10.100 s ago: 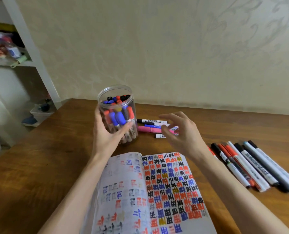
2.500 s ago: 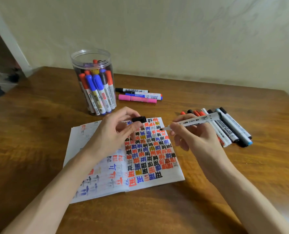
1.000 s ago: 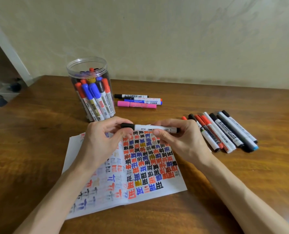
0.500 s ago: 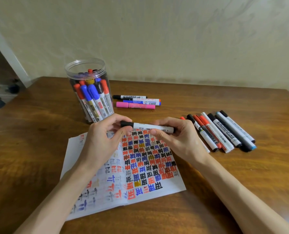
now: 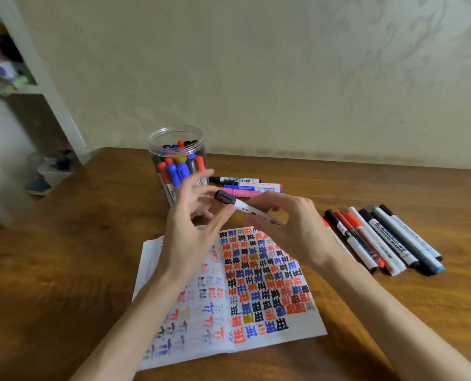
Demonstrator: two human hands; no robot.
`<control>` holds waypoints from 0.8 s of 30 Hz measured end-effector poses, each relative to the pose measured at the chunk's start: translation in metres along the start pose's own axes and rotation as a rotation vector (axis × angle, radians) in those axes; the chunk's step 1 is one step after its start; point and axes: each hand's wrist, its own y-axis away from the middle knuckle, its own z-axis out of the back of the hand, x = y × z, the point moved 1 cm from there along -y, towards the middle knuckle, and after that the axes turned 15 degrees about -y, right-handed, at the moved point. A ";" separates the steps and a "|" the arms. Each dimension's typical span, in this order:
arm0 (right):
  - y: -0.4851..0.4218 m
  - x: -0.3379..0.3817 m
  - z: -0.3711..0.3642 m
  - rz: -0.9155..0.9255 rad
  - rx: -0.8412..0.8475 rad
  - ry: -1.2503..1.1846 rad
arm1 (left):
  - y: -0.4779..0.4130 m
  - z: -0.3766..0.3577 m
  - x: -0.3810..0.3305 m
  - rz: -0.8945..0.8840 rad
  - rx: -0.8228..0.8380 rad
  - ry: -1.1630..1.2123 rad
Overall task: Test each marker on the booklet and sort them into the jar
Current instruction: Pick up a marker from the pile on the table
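Our left grip [image 5: 191,229] has spread off the black-capped white marker [image 5: 242,207]; right grip [image 5: 289,226] pinches it; clear plastic jar [image 5: 152,144] next.

I am holding a black-capped white marker [image 5: 244,208] in my right grip [image 5: 292,225] above the open booklet [image 5: 259,287], its cap pointing toward the marker-filled jar [image 5: 151,140], while my left grip [image 5: 193,229] is hovering just beside the cap with fingers spread, slightly blurred, over the wooden table [image 5: 64,270].
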 end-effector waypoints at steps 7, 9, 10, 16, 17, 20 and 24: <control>-0.031 -0.002 -0.010 -0.108 -0.197 -0.223 | -0.036 0.021 0.032 0.297 -0.322 -0.111; -0.039 0.003 -0.011 -0.129 -0.232 -0.376 | -0.047 0.014 0.036 0.388 -0.129 -0.069; -0.042 0.007 -0.011 -0.138 -0.260 -0.440 | -0.050 0.010 0.040 0.408 -0.070 -0.057; -0.049 0.022 0.000 -0.131 -0.325 -0.600 | -0.060 0.005 0.063 0.379 -0.077 -0.075; -0.049 0.024 0.003 -0.122 -0.328 -0.617 | -0.058 0.005 0.063 0.341 -0.066 -0.056; -0.050 0.033 0.013 -0.069 -0.384 -0.669 | -0.050 0.004 0.064 0.206 -0.011 -0.061; -0.047 0.048 0.025 0.059 -0.465 -0.662 | -0.040 -0.002 0.057 0.074 0.056 -0.057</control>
